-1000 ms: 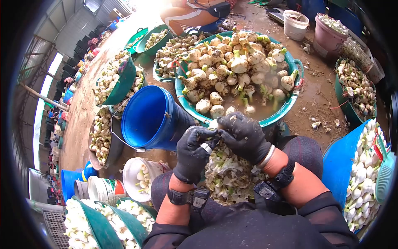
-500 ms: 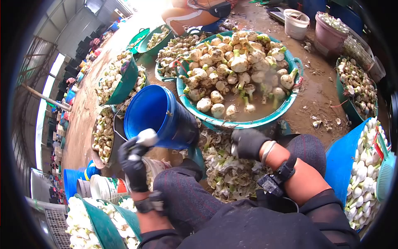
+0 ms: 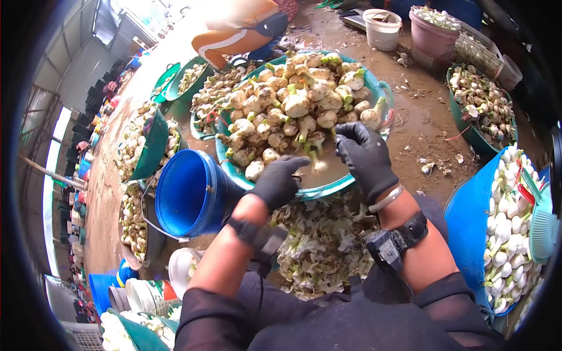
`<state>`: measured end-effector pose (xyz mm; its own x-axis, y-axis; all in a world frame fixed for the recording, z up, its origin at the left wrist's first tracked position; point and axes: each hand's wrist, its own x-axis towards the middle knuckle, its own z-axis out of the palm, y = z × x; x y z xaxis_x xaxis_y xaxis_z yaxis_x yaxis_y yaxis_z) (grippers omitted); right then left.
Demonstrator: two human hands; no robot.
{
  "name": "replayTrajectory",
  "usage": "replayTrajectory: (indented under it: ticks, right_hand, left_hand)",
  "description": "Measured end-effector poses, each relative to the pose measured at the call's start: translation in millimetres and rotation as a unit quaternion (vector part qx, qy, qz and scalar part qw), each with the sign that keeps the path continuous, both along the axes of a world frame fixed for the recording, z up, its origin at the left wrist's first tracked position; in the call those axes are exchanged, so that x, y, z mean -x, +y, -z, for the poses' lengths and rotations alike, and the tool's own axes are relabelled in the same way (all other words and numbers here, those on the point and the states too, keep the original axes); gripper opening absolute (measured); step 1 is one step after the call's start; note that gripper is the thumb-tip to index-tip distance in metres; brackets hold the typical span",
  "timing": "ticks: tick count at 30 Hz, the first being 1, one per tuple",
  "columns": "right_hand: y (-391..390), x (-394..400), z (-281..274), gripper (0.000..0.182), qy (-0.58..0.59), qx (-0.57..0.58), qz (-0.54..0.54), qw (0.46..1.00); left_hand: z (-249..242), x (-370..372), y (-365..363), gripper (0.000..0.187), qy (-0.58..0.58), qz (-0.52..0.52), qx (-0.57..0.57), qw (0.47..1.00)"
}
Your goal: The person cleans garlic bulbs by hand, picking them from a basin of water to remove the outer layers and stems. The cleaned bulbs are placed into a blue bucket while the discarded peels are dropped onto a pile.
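My left hand, in a black glove, reaches over the near rim of a wide green tub with its index finger stretched out. Just past that fingertip, a pale bulb with a green stem lies in murky water. Nothing shows in the left hand. My right hand, also gloved, hangs above the tub's right side with fingers curled; a tiny light spot shows at them, too small to name. Soil-stained bulbs are heaped behind both hands. A blue bucket tilts beside my left forearm.
Peelings pile up between my knees. At the right, a blue container holds clean white bulbs and a green plastic basket. A crouching person is beyond the tub. More filled tubs stand at left.
My left hand has left the blue bucket's mouth, where it had a white bulb, and moved right to the tub. The bulb is gone from it. My right hand has risen over the tub.
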<state>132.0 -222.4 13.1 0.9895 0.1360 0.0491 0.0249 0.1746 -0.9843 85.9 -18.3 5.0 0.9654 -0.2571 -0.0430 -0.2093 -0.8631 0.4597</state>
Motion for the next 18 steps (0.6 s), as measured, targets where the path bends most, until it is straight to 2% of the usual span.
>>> replayTrajectory:
  ticks: [2, 3, 4, 7, 10, 11, 12, 13, 14, 15, 16, 17, 18]
  right_hand:
    - [-15, -4, 2, 0.014, 0.067, -0.098, -0.066, 0.991]
    - [-20, -1, -2, 0.013, 0.049, -0.046, -0.047, 0.997]
    - [-23, 0, -4, 0.013, 0.032, -0.025, -0.040, 0.998]
    - [-26, -2, -4, 0.013, 0.015, 0.002, -0.029, 0.999]
    - [-32, -1, -16, 0.011, 0.039, 0.008, -0.073, 0.997]
    - [-34, -1, -18, 0.015, 0.044, 0.018, -0.085, 0.995]
    - [-35, 1, -18, 0.019, 0.051, 0.028, -0.098, 0.994]
    - [-33, 3, -18, 0.019, 0.052, 0.026, -0.099, 0.993]
    - [-30, 6, -15, 0.028, 0.035, 0.059, -0.101, 0.993]
    - [-26, 9, -12, 0.037, 0.019, 0.092, -0.104, 0.990]
    - [-21, 11, -2, 0.037, 0.018, 0.091, -0.107, 0.990]
    - [-13, 12, 11, 0.045, -0.126, 0.160, -0.107, 0.973]
    - [-8, 14, 18, 0.054, -0.268, 0.224, -0.106, 0.931]
  left_hand:
    - [23, -37, -28, 0.050, -0.006, 0.070, -0.199, 0.977]
    - [31, -50, -39, 0.052, 0.027, 0.085, -0.252, 0.964]
    - [35, -59, -47, 0.041, 0.064, 0.112, -0.324, 0.937]
    - [91, -77, -39, 0.040, -0.004, 0.066, -0.346, 0.936]
    - [94, -73, -30, 0.033, -0.062, 0.064, -0.390, 0.916]
    - [91, -72, -26, 0.030, -0.048, 0.056, -0.384, 0.920]
    - [63, -69, -26, 0.027, -0.020, 0.077, -0.354, 0.932]
    - [29, -60, -33, 0.027, 0.045, 0.028, -0.265, 0.963]
    - [8, -52, -36, 0.026, 0.110, -0.022, -0.171, 0.979]
    - [6, -42, -27, 0.024, 0.048, -0.003, -0.095, 0.994]
    - [-6, -27, -27, 0.021, 0.039, 0.015, -0.029, 0.999]
    - [-8, -11, -22, 0.022, 0.071, -0.018, 0.112, 0.991]
    - [-10, 4, -19, 0.023, 0.099, -0.052, 0.251, 0.962]
